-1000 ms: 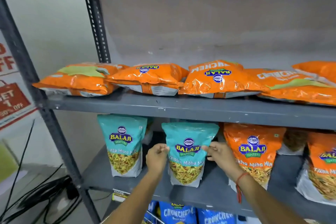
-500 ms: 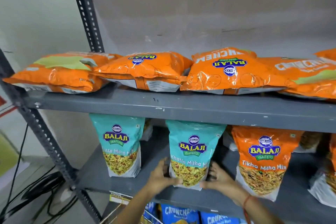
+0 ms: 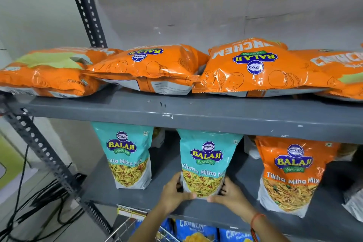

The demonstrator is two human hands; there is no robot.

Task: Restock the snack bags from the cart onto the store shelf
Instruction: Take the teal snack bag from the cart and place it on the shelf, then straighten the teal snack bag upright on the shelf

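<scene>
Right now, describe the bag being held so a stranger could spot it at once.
Look at the grey metal rack, on the lower shelf under the row of flat orange bags. Three bags stand upright there; it is the middle bag. It is teal like its left neighbour, but the left hand and right hand clasp its base.

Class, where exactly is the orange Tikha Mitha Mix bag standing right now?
The orange bag stands upright on the lower shelf, right of the teal bag held by both hands.
</scene>
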